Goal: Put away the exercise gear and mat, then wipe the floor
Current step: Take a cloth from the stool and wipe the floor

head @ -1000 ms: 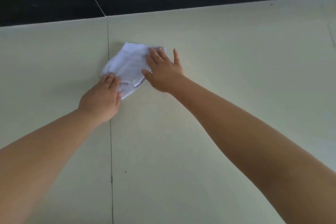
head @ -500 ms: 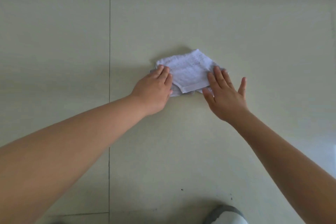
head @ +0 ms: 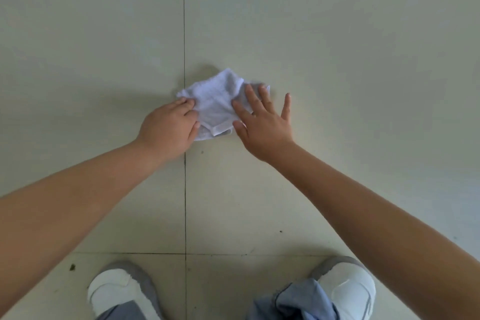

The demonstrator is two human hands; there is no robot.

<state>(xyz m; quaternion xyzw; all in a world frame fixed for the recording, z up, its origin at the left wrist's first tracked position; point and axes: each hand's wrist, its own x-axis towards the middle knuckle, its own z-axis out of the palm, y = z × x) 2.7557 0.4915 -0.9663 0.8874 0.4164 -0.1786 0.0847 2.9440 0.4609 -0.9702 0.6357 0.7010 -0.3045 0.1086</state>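
**A:** Where is the cloth point(head: 218, 104) right now, and who has it?

**B:** It lies bunched on the pale tile floor point(head: 337, 47), just right of the dark seam point(head: 184, 34) that runs near to far. Both hands are on it. The left hand point(head: 168, 130) covers its near-left corner, knuckles up and fingers bent down onto the fabric; whether they actually pinch it I cannot tell. The right hand point(head: 262, 122) lies flat with fingers straight and spread, pressing the right edge down, the little finger out on bare tile.

**A:** Why two hands like that?

**B:** My guess is that pressing from either side keeps the crumpled cloth spread and bearing on the floor, so it rubs rather than skids. The flat palm gives pressure; the bent left fingers would steady or drag it.

**A:** How does this compare with a moment ago?

**B:** A second back the cloth was far out, close to the dark wall base, straddling the seam, with both arms stretched. Half a second back it was right of the seam and nearer. Now it is nearer again and closer to the seam, and both shoes point(head: 122, 291) show at the near edge. So the stroke pulls towards the feet.

**A:** And the gear and mat?

**B:** None in view. A few dark specks point(head: 72, 266) sit on the near tiles, so wiping looks unfinished.
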